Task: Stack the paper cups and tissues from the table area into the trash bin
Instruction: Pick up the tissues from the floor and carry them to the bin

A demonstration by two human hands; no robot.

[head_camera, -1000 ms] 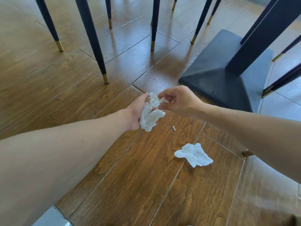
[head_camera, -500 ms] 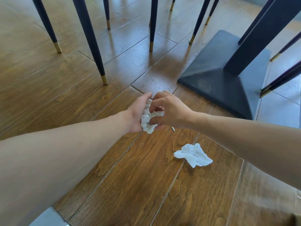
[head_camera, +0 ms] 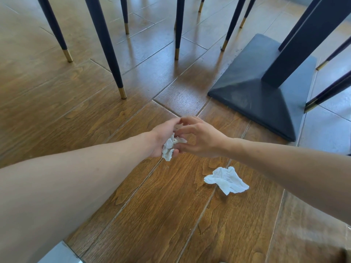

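Note:
My left hand [head_camera: 161, 137] cups a crumpled white tissue wad [head_camera: 169, 148] above the wooden floor. Against it from the right is my right hand [head_camera: 201, 137], with curled fingertips touching the top of the wad and the thumb below. A second crumpled white tissue [head_camera: 227, 180] lies on the floor below and to the right of both hands, under my right forearm. No paper cups and no trash bin are in view.
The dark pedestal base of a table [head_camera: 252, 95] stands at the right. Several dark chair legs with gold tips [head_camera: 122, 92] stand at the back and left. Wood-look floor tiles [head_camera: 152, 215] stretch in front of me.
My right hand pressed the loose tissue piece into my left palm, and the wad is now more compact. Both hands have sunk slightly in the frame.

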